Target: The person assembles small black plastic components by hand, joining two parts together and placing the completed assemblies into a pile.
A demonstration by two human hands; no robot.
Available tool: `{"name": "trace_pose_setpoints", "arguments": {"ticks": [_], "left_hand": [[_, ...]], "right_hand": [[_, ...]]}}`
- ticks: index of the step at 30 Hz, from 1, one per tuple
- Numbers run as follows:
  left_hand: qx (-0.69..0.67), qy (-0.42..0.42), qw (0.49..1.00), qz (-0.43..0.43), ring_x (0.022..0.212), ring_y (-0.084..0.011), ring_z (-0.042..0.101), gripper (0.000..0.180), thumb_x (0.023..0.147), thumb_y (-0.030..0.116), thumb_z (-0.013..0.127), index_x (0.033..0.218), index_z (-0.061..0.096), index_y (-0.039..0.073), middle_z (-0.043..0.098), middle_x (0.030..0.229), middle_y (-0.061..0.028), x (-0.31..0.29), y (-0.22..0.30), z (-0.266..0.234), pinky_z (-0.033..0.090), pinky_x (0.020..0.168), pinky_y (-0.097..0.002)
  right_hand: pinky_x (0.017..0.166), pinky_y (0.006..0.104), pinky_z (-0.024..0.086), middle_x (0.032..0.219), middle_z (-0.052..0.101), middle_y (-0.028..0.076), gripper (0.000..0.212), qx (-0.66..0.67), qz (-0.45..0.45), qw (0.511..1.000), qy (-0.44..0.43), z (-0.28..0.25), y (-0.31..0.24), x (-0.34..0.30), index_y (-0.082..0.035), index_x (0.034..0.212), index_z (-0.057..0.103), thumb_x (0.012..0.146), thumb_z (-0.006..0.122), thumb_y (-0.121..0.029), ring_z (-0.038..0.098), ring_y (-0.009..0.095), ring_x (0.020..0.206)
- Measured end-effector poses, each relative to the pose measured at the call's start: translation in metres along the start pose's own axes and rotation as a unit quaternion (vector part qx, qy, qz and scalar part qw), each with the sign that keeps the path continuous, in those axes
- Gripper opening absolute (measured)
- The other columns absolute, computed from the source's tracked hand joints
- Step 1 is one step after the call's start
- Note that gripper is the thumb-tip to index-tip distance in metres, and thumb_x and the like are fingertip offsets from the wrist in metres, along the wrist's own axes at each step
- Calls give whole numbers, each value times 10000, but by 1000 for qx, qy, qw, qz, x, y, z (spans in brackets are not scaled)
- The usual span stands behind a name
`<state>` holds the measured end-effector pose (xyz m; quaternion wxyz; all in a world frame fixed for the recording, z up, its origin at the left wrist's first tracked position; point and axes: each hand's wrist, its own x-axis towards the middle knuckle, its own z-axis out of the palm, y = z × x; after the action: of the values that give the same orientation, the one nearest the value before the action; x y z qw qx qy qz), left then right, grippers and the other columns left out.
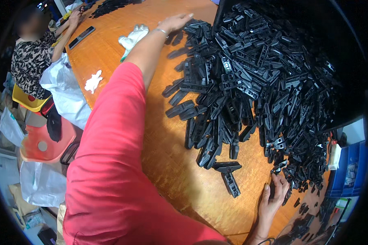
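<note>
A large heap of black plastic clip-like parts (249, 61) is piled on an orange-brown wooden table (163, 143). My left arm, in a red sleeve, stretches far across the table. My left hand (173, 23) lies at the heap's far left edge, its fingers extended beside the parts, holding nothing visible. At the heap's near right edge, my right hand (277, 192) rests with bent fingertips against the parts, the thumb apart from the fingers. Just beyond those fingertips sits a part with a shiny metal piece (279, 166). Two loose parts, one a black slotted piece (231, 184), lie in front of the heap.
A white glove (133, 40), a crumpled white scrap (93, 81) and a phone (81, 37) lie on the table's left side. Another person (32, 61) sits there, hands on the table. A red stool (49, 141) stands below; blue bins (351, 167) are at the right.
</note>
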<state>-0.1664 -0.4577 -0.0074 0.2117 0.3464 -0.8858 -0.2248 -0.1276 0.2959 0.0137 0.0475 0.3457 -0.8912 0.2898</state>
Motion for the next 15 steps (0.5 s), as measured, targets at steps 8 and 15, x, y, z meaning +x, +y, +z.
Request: {"name": "trace_pose_setpoints", "arguments": {"ticks": [8,15], "left_hand": [[-125,-59,985,99,1293,-248,662,648,991,579,722,1403,733,78,730,1393,-149,-14,28,3,475,1150,-373],[-311,-104,941,85,1137,-136,698,386,1044,309,724,1316,768,39,778,1248,-45,-68,41,1,531,1048,-292]], "right_hand": [[1034,484,463,1273,602,216,343,-15,-6,1000,0,0,-6,5,23,1316,712,1027,689,-160,565,386,1194],[1031,480,468,1270,610,203,319,-34,-23,999,7,0,-4,2,15,1313,719,1024,690,-115,563,379,1196]]}}
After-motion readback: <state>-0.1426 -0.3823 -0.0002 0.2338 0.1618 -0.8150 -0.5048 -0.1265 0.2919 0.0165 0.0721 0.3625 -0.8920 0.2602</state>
